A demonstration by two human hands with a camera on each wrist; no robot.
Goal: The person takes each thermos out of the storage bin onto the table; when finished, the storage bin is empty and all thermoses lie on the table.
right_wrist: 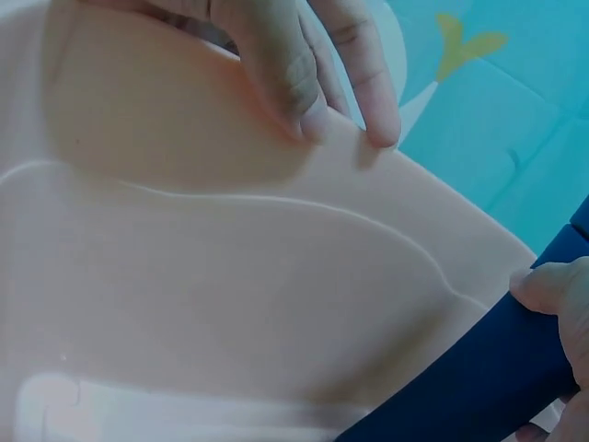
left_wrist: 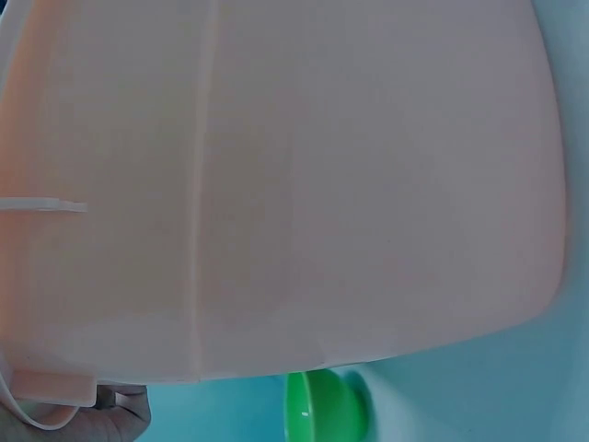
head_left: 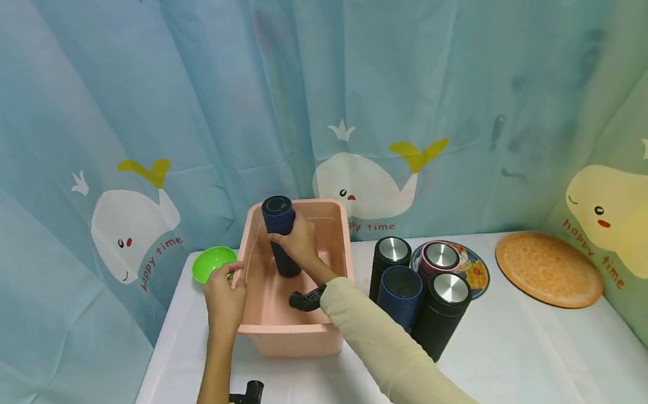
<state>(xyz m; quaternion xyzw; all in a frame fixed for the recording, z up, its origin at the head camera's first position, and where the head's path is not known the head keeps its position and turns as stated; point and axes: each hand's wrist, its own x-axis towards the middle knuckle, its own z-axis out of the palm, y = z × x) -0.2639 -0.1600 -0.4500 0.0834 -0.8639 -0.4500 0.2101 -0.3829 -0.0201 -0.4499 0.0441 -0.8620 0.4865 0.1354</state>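
Note:
My right hand [head_left: 300,242] grips a navy thermos [head_left: 279,219], which stands nearly upright inside a pink plastic basin [head_left: 301,341]. The thermos bottom is near the basin floor; contact is not clear. In the right wrist view, the thumb and fingers wrap the navy thermos [right_wrist: 469,387]. At the basin's left rim, my left hand [head_left: 225,300] pinches the edge. The right wrist view shows that left hand [right_wrist: 276,64] with a fingertip on the inner side of the rim. The left wrist view is mostly the outer wall of the basin [left_wrist: 368,184].
Right of the basin stand another navy bottle [head_left: 401,295], black bottles [head_left: 441,313] with silver lids, and a pink bottle [head_left: 440,256]. A patterned plate [head_left: 476,273] lies behind them, a round brown board [head_left: 551,269] farther right. A green bowl [head_left: 214,264] sits left of the basin.

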